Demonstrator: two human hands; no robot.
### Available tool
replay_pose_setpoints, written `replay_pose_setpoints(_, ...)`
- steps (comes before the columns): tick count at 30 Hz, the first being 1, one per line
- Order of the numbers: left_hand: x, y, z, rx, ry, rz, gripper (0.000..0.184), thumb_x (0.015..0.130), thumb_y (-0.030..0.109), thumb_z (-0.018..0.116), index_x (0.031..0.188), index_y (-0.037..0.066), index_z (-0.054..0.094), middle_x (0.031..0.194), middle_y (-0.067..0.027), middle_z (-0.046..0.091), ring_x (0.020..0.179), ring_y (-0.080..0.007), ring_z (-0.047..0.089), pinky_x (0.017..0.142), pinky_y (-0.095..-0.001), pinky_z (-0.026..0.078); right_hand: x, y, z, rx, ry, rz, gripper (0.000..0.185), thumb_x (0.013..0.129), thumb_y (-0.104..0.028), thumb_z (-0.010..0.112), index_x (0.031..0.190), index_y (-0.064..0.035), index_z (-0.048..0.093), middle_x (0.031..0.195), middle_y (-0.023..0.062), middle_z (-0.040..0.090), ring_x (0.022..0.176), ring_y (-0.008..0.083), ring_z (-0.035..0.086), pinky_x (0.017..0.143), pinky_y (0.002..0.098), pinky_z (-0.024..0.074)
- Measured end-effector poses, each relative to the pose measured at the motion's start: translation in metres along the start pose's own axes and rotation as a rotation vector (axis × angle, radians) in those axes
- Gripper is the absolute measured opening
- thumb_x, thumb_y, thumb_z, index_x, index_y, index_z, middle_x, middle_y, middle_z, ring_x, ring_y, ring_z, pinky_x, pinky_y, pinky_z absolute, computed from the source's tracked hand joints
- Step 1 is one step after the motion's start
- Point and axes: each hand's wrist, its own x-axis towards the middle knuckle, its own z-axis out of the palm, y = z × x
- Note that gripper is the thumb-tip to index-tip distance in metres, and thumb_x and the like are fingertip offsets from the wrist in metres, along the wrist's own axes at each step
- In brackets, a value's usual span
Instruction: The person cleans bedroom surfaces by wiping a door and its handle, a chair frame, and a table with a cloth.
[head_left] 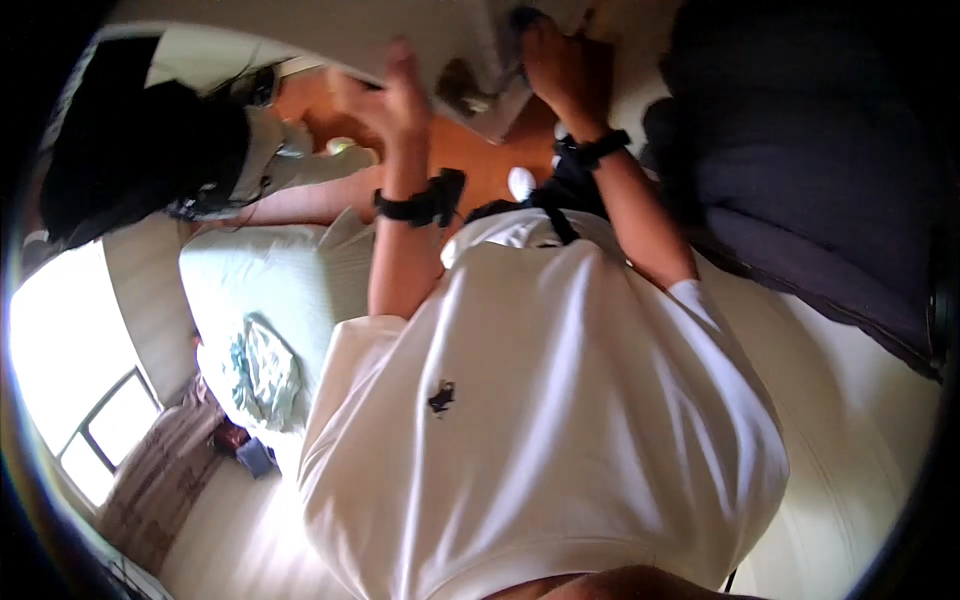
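My left hand [392,105] is at the upper left of centre, just below the edge of a pale panel or furniture surface [330,28]. Its fingers are spread, slightly blurred, and nothing shows in them. To the right, my right hand [565,70] has its fingers curled at a small dark thing [524,18] beside a pale upright edge. What that thing is, I cannot make out. Between the hands, a crumpled brownish item [460,88] lies in or on a pale, box-like part [498,120]. Dark straps circle both wrists.
A bed with a pale sheet [260,270] and a bunched cloth [262,372] is on the left, near a bright window [75,350]. Another person in dark clothing [150,160] stands at upper left. Large dark fabric [810,170] hangs at right. Reddish-brown floor [480,165] shows below.
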Motion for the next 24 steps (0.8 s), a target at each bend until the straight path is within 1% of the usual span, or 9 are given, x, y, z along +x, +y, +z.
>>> replay_pose_setpoints(3, -0.041, -0.114, -0.045, -0.262, 0.078, -0.508, 0.047, 0.09, 0.035, 0.068, 0.115, -0.001, 0.052, 0.114, -0.0092, 0.057, 0.094, -0.015, 0.055, 0.078, -0.0312, 0.048, 0.01, -0.007, -0.015, -0.003, 0.038, -0.162, 0.015, 0.089, -0.01, 0.052, 0.101, -0.004, 0.06, 0.1, 0.0155, 0.062, 0.092, 0.0334, 0.06, 0.081, 0.0448, 0.0501)
replay_pose_setpoints(5, -0.001, -0.016, -0.019, -0.033, -0.089, -0.142, 0.042, 0.089, 0.035, 0.069, 0.107, -0.001, 0.057, 0.102, -0.0081, 0.064, 0.089, -0.0146, 0.059, 0.075, -0.0314, 0.05, -0.002, 0.005, 0.016, 0.12, 0.079, -0.199, 0.025, 0.093, -0.013, 0.047, 0.112, -0.0026, 0.06, 0.112, 0.0179, 0.061, 0.104, 0.035, 0.057, 0.092, 0.044, 0.0448)
replay_pose_setpoints(8, 0.01, 0.011, -0.01, -0.002, -0.056, -0.142, 0.043, 0.082, 0.034, 0.075, 0.101, -0.001, 0.058, 0.085, -0.0081, 0.067, 0.078, -0.0131, 0.06, 0.069, -0.0319, 0.051, -0.018, 0.03, 0.066, 0.592, -0.053, 0.109, 0.039, 0.102, -0.02, 0.033, 0.127, -0.0012, 0.055, 0.133, 0.0203, 0.053, 0.123, 0.0347, 0.05, 0.105, 0.0397, 0.0372)
replay_pose_setpoints(11, 0.011, 0.026, -0.007, 0.006, -0.086, -0.177, 0.039, 0.081, 0.031, 0.073, 0.099, -0.002, 0.06, 0.082, -0.0089, 0.069, 0.077, -0.017, 0.064, 0.069, -0.0339, 0.053, -0.019, 0.02, 0.053, 0.522, -0.113, 0.272, 0.044, 0.104, -0.024, 0.027, 0.133, -0.0003, 0.05, 0.137, 0.0192, 0.051, 0.127, 0.0333, 0.048, 0.106, 0.0389, 0.0363)
replay_pose_setpoints(13, 0.005, 0.03, -0.01, 0.036, -0.128, -0.171, 0.043, 0.079, 0.03, 0.073, 0.104, -0.002, 0.059, 0.084, -0.0115, 0.069, 0.079, -0.019, 0.065, 0.072, -0.0352, 0.053, -0.018, 0.008, 0.012, 0.376, -0.509, 0.515, 0.046, 0.104, -0.026, 0.026, 0.137, -0.0013, 0.046, 0.139, 0.0189, 0.05, 0.127, 0.0341, 0.048, 0.108, 0.0383, 0.0351)
replay_pose_setpoints(15, 0.002, 0.025, -0.015, 0.081, -0.181, -0.241, 0.048, 0.078, 0.03, 0.073, 0.11, -0.003, 0.057, 0.09, -0.0156, 0.069, 0.084, -0.0215, 0.067, 0.077, -0.0366, 0.052, -0.012, -0.008, -0.038, 0.386, -0.449, 0.648, 0.054, 0.102, -0.044, 0.025, 0.139, -0.0124, 0.049, 0.142, 0.0146, 0.048, 0.124, 0.0349, 0.052, 0.104, 0.0407, 0.0403)
replay_pose_setpoints(16, 0.001, 0.031, -0.014, 0.1, -0.185, -0.288, 0.052, 0.077, 0.03, 0.073, 0.113, -0.003, 0.055, 0.093, -0.0179, 0.069, 0.087, -0.0228, 0.067, 0.079, -0.0373, 0.052, -0.05, 0.058, 0.095, 0.479, -0.243, 0.416, 0.045, 0.103, -0.021, 0.03, 0.142, 0.0005, 0.042, 0.146, 0.0167, 0.044, 0.136, 0.0275, 0.04, 0.112, 0.0355, 0.0325)
replay_pose_setpoints(18, 0.001, 0.058, -0.012, 0.146, -0.143, -0.259, 0.053, 0.078, 0.028, 0.072, 0.117, -0.003, 0.054, 0.1, -0.0209, 0.067, 0.094, -0.0265, 0.067, 0.082, -0.0382, 0.051, -0.094, 0.126, 0.19, 0.073, -0.193, 0.246, 0.044, 0.101, -0.024, 0.042, 0.137, 0.0006, 0.048, 0.143, 0.0213, 0.045, 0.131, 0.0313, 0.045, 0.109, 0.0397, 0.036)
replay_pose_setpoints(24, -0.007, 0.068, -0.007, 0.222, -0.259, -0.394, 0.066, 0.078, 0.029, 0.072, 0.129, -0.002, 0.043, 0.105, -0.0243, 0.065, 0.101, -0.038, 0.065, 0.087, -0.0418, 0.05, -0.134, 0.047, 0.136, 0.897, -0.169, 0.648, 0.049, 0.101, -0.03, 0.042, 0.134, 0.0052, 0.049, 0.138, 0.0218, 0.051, 0.126, 0.0299, 0.05, 0.107, 0.0385, 0.0369)
